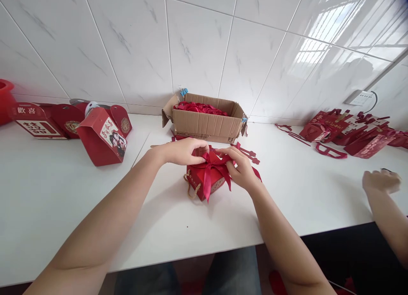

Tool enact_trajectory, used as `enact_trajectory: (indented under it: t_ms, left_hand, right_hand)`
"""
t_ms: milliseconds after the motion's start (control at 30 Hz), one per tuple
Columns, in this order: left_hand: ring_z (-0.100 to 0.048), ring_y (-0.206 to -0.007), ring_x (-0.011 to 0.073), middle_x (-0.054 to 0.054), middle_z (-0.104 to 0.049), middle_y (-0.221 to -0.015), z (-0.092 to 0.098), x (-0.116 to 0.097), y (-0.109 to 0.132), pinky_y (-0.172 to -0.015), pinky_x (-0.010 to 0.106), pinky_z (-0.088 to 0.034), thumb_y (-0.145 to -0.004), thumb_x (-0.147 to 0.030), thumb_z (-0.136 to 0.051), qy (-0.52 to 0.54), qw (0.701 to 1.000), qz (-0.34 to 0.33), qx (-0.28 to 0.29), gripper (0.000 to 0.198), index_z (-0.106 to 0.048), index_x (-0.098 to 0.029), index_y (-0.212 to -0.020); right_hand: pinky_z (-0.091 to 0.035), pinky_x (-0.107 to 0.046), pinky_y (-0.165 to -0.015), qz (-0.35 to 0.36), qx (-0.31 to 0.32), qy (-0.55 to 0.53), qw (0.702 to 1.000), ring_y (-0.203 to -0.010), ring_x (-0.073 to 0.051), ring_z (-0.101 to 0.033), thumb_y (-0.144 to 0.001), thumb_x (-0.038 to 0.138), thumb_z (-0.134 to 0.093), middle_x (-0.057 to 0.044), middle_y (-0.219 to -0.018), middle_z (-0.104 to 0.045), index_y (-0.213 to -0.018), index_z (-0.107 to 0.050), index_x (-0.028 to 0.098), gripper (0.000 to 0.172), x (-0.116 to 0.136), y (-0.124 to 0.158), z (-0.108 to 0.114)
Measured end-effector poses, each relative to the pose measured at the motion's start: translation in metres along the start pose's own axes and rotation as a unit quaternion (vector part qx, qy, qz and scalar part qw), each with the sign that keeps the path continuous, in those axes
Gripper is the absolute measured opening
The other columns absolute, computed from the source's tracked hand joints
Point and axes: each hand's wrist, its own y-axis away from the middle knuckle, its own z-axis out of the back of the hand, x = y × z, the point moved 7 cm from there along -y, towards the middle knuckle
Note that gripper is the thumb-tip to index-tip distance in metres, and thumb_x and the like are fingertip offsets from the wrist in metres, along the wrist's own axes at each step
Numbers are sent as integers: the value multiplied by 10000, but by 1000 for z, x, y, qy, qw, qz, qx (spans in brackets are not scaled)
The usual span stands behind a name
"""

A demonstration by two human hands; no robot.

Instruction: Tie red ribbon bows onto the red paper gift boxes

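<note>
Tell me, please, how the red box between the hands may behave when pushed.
The box looks unlikely to roll, having flat faces. Its ribbon will probably flop, since its ends droop. The rope sags, so it may swing.

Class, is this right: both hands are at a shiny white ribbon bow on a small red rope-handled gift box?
The colour is wrong: the head view shows a shiny red ribbon bow. The left hand and right hand are indeed at it, on the small red rope-handled gift box.
</note>
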Motion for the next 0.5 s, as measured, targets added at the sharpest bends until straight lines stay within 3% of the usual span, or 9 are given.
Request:
enact_trajectory:
  t_ms: [267,500]
  left_hand:
    - [-596,-845,170,28,-653,-1001,-5,4,1,-683,254,-458,-823,-365,-549,12,1000,-3,15,244,-609,-226,-1015]
    - [-612,-939,185,53,-641,-1114,-10,8,5,-754,289,-501,-824,-319,-570,68,997,-8,-22,318,-568,-224,-1128]
  right_hand:
    - [-497,-322,-716,9,20,26,999,-798,-177,-584,-751,-4,-367,-42,-886,-617,-1129,-608,218,500,0,0,-3]
    - [-495,-324,-729,15,14,14,1000,-818,-180,-598,-740,10,-380,-45,-918,-658,-1117,-613,207,485,1,-1,-4]
